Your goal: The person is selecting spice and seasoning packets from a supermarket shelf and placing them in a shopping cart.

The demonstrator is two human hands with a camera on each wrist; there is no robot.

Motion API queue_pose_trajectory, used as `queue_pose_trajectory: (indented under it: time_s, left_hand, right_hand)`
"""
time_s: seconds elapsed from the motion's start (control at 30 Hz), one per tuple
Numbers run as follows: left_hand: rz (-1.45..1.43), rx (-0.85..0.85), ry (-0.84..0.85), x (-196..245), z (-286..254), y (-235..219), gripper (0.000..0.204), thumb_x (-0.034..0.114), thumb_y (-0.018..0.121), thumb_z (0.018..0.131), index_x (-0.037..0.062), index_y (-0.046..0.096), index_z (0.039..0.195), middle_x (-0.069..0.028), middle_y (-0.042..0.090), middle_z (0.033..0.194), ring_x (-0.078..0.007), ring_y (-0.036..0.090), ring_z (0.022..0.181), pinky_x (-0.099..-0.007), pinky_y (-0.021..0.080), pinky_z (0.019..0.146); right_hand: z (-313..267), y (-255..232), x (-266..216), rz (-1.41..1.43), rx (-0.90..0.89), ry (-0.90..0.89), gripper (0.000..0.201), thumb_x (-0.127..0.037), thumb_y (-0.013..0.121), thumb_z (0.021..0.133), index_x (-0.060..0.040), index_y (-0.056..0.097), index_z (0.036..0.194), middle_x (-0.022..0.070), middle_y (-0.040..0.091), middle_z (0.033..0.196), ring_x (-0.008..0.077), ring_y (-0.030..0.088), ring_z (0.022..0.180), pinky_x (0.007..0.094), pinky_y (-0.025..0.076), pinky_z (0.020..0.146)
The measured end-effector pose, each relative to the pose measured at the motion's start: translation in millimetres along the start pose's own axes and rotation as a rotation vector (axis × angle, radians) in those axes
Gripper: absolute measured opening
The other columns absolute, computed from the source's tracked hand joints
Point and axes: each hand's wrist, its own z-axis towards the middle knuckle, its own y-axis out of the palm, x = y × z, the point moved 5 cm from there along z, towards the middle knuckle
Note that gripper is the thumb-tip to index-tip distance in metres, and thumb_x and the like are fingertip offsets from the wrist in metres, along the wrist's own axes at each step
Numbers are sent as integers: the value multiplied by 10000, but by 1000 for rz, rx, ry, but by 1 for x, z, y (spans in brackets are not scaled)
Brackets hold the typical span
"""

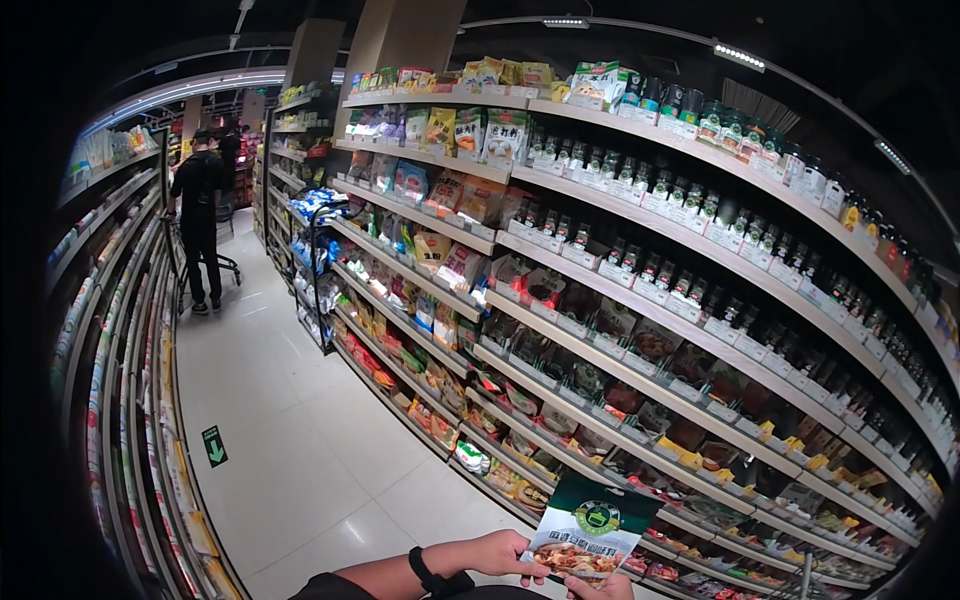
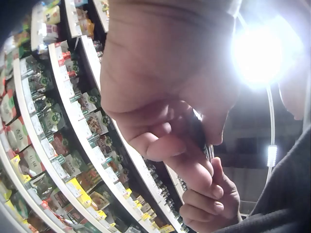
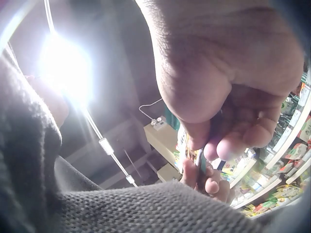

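Observation:
I hold a green and white food packet point(image 1: 590, 525) low in the head view, upright, its printed face toward me. My left hand point(image 1: 530, 553), with a black watch on the wrist, pinches the packet's left edge. My right hand point(image 1: 600, 586) grips its bottom edge, mostly cut off by the frame. In the left wrist view the left hand point(image 2: 194, 155) curls its thumb and fingers on the thin packet edge point(image 2: 209, 148), with the right hand point(image 2: 209, 208) just below. The right wrist view shows the right hand point(image 3: 214, 145) pinching the packet edge point(image 3: 187, 145), and the left hand's fingers point(image 3: 209, 182) under it.
Long store shelves point(image 1: 640, 290) of packets and bottles run along my right. Another shelf wall point(image 1: 110, 330) lines the left. A wire rack point(image 1: 315, 270) juts into the tiled aisle point(image 1: 290, 440). A person in black point(image 1: 200, 220) stands by a cart at the far end.

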Motion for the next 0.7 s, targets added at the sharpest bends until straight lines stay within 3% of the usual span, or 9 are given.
queue_pose_trajectory:
  time_s: [0.3,0.4,0.43,0.53,0.57,0.6,0.67,0.7]
  left_hand:
    - [20,120,59,0,10,4,268,268,593,936,8,647,977,-26,678,783,-66,606,642,-215,493,622]
    - [-39,136,74,9,21,18,272,268,573,947,7,636,985,-33,675,796,-69,600,630,-215,489,608]
    - [-54,124,99,11,26,25,273,265,550,960,5,622,1001,-41,672,807,-74,600,630,-218,488,602]
    - [-56,97,65,13,44,44,280,269,532,969,4,615,1006,-44,670,803,-78,605,634,-221,489,601]
    - [-24,91,62,13,50,51,286,268,498,984,3,591,1041,-44,672,821,-82,613,640,-222,491,612]
    - [-34,100,67,15,55,59,292,273,482,990,6,585,1052,-41,674,831,-83,615,641,-221,488,612]
    - [-63,90,66,24,65,76,306,283,449,1002,13,573,1074,-37,678,851,-85,619,643,-219,482,612]
    - [-16,65,11,20,72,81,313,289,404,1016,31,558,1101,-22,681,874,-82,624,685,-214,464,612]
  right_hand:
    - [1,-28,21,103,125,-107,204,-133,672,859,-19,628,696,33,604,600,90,539,532,245,432,500]
    - [-7,-46,3,-135,191,-223,232,-132,663,861,-9,627,667,51,601,591,100,536,527,249,426,496]
    - [-11,-54,4,-175,245,-178,254,-134,675,840,-13,623,623,60,587,569,118,523,519,270,421,508]
    - [-26,-78,-11,-224,269,-246,244,-126,690,815,-27,627,601,55,576,551,133,509,511,288,422,541]
    - [-28,-86,-14,-203,272,-266,296,-118,698,796,-41,601,527,48,546,505,147,504,526,297,417,591]
    - [-28,-99,-8,-436,130,-215,75,-68,663,814,-25,668,753,71,643,705,156,583,705,300,460,718]
    - [-15,-118,56,79,-21,-92,169,-120,587,919,40,626,884,78,640,737,137,617,635,245,494,587]
    - [-15,-126,63,125,-6,-104,200,-144,591,925,41,636,864,65,624,681,115,594,585,232,472,543]
